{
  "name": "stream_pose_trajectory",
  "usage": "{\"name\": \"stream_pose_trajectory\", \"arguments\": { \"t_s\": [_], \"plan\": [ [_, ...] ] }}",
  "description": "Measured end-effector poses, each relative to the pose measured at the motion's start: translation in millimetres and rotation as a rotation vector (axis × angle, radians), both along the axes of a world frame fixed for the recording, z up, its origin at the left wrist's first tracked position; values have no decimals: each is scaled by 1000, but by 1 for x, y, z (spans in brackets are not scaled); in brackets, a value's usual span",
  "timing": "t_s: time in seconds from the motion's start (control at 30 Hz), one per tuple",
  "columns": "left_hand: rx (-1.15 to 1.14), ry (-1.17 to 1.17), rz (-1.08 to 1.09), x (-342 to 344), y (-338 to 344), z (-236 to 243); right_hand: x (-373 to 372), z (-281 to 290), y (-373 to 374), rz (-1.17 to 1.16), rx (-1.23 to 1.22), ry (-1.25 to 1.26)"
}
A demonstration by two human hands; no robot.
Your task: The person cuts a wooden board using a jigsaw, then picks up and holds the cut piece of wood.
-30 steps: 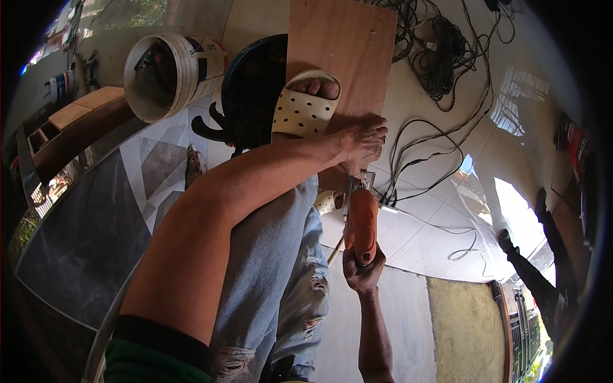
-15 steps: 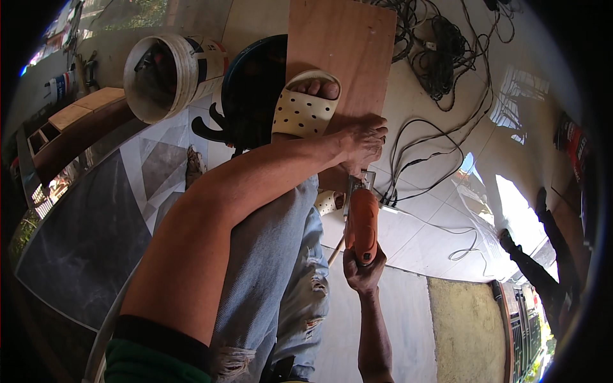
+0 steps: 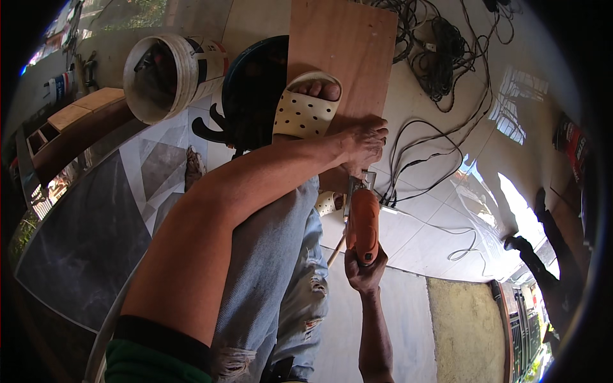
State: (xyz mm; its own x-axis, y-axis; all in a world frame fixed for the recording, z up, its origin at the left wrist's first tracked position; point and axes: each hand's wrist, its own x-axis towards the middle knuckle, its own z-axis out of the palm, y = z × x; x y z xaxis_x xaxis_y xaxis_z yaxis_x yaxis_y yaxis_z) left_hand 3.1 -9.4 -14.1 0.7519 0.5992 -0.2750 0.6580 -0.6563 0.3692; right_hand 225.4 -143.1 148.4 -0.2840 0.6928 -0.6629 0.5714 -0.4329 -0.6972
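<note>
Centrally, a reddish-brown wooden board (image 3: 341, 45) stretches from the upper edge of the view down to the hands, its near end partly hidden behind them. An orange power tool (image 3: 366, 223) stands at that near end, its metal base (image 3: 349, 198) just below the left hand (image 3: 365, 145). That hand bears down on the board by its right edge, fingers bent and bunched together; whether they pinch the edge or only press on it, I cannot tell. The right hand (image 3: 365, 269) is wrapped around the rear of the tool.

On the board rests a foot in a cream sandal (image 3: 305, 113) with dark spots; a second sandal (image 3: 325, 203) shows lower down, beside the tool. Torn blue jeans (image 3: 268, 255) lie under the left forearm, whose green sleeve (image 3: 153, 360) fills the lower left.

Left of the board sits a dark round object (image 3: 252, 83), partly covered by it, and next to that a white bucket (image 3: 187, 73) tipped on its side. Right of the board, black cables (image 3: 440, 64) lie tangled on pale floor tiles (image 3: 408, 249). Farther right, another person's legs (image 3: 543, 274) appear in shadow.
</note>
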Motion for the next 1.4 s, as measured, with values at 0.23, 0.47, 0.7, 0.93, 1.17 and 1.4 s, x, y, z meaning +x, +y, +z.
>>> {"name": "stream_pose_trajectory", "arguments": {
  "t_s": [0.23, 0.47, 0.7, 0.93, 1.17, 1.4],
  "plan": [
    [-56, 35, -30, -1, 5, 5, -4, 1, 4, 11, 40, 2],
    [-114, 22, -43, -2, 9, 7, -5, 1, 6, 51, 74, -18],
    [-56, -39, -18, -3, 5, 2, -6, 2, 3, -17, -1, -31],
    [-89, 28, -45, 0, 7, 3, -4, -1, 1, -13, 17, -8],
    [-103, 33, -45, -1, 9, 4, -5, 0, 3, -7, 18, -4],
    [-141, 32, -46, -2, 10, 9, -7, 1, 5, -11, 2, 10]
  ]
}}
